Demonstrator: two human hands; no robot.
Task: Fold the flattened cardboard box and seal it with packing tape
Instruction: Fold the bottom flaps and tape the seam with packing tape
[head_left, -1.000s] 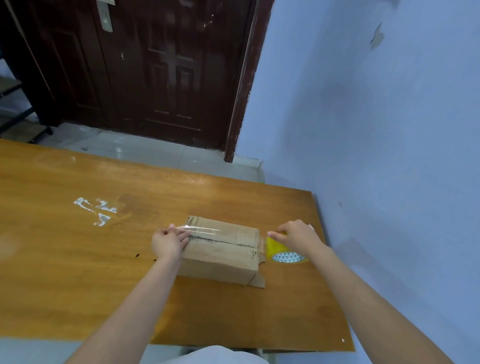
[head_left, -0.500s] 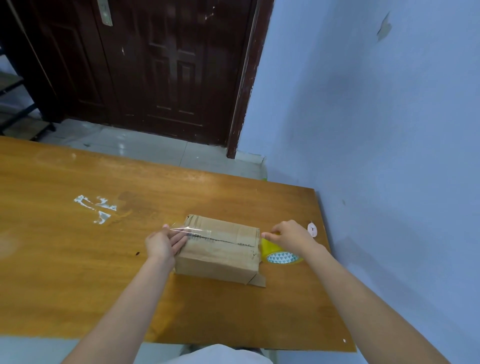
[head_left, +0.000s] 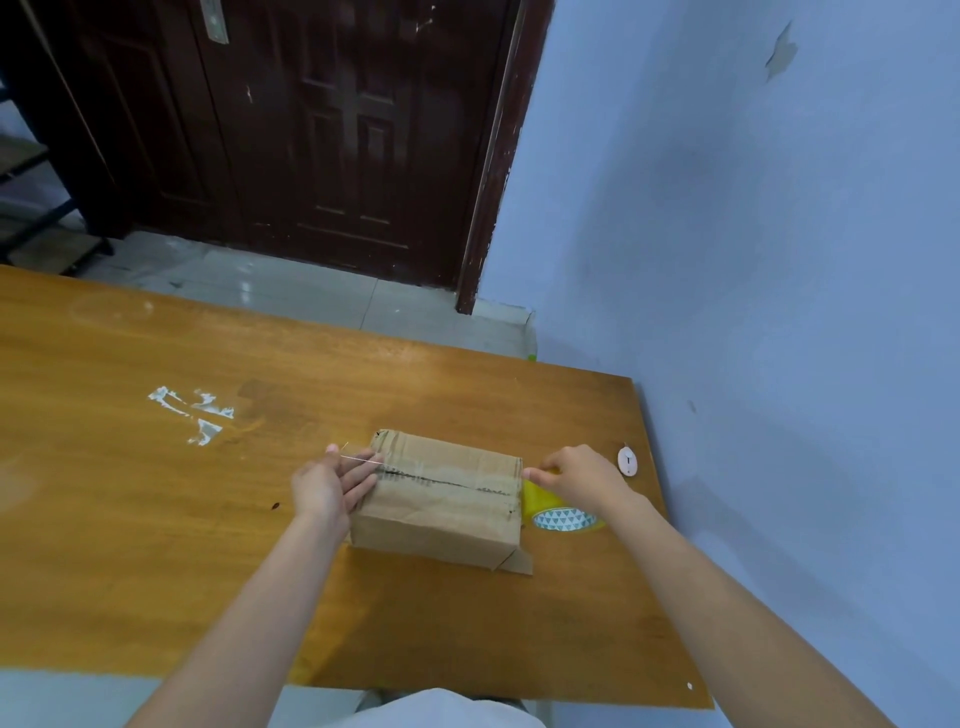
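I am working on the cardboard box (head_left: 441, 499), which is sitting folded up on the wooden table (head_left: 156, 519), toward the right end and nearer to me than to the far edge. Its top flaps are meeting along a dark seam running left to right, and a small flap is sticking out flat on the table at the near right corner.

My left hand (head_left: 327, 488) is lying against the left end of the box, fingers straight and close together, pressing on the upper part of that end wall. A clear strip of packing tape (head_left: 363, 460) is catching the light just above those fingers, running over the left top edge; how far it is lying along the seam I cannot tell.

My right hand (head_left: 582, 478) is hovering just beyond the right end of the box, fingers curled around the yellow tape roll (head_left: 563, 514), which is showing below my hand with its patterned core facing me. The fingertips are reaching to the box's right top edge.

A small white round object (head_left: 627, 460) is lying on the table right of that hand, near the blue wall (head_left: 779, 260). White scuff marks (head_left: 192, 413) are showing on the tabletop to the far left. A dark wooden door (head_left: 337, 130) is standing beyond the table.
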